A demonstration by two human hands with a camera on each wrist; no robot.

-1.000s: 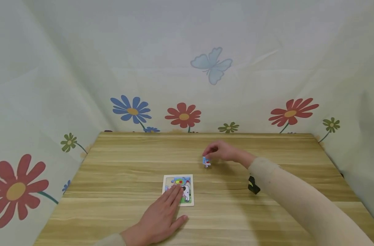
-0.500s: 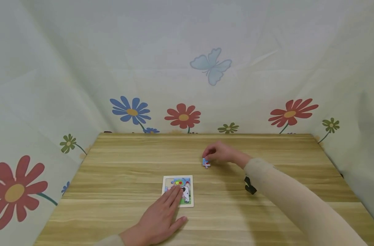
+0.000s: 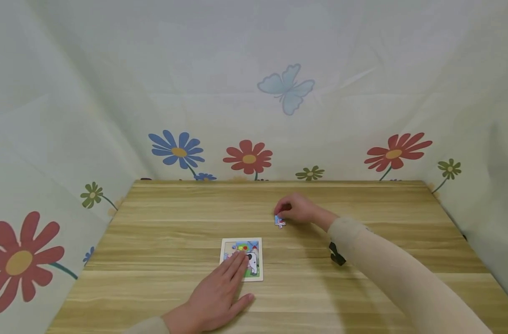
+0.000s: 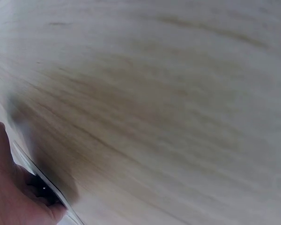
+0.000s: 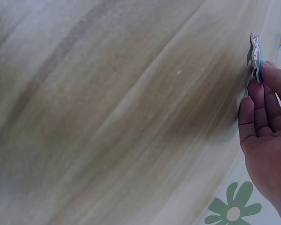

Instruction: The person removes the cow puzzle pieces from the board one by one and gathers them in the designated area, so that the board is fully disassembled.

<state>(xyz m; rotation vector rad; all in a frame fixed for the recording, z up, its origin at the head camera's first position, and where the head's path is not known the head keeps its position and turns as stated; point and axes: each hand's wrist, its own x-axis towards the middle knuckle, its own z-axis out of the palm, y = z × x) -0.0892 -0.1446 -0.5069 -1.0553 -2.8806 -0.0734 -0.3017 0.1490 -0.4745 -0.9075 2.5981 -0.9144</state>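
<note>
A small jigsaw piece (image 3: 280, 221), blue with some red and white, is pinched between the thumb and fingers of my right hand (image 3: 299, 208). In the right wrist view the same piece (image 5: 255, 57) is tilted up at the fingertips, close to the tabletop. My left hand (image 3: 218, 290) lies with straight fingers on a square picture puzzle (image 3: 259, 260) in a pale frame. A black-and-white cow shows on the puzzle; the fingers hide its lower left. At the left wrist view's lower corner the hand (image 4: 14, 192) touches the puzzle's edge.
The wooden table (image 3: 174, 208) reaches back to a cloth backdrop (image 3: 220, 69) printed with flowers and a butterfly. Under the right sleeve (image 3: 387, 260), a black strap-like object (image 3: 336, 254) shows at the wrist side.
My right hand has lowered slightly toward the table with the jigsaw piece, which tilts flatter. The left hand has stayed on the puzzle.
</note>
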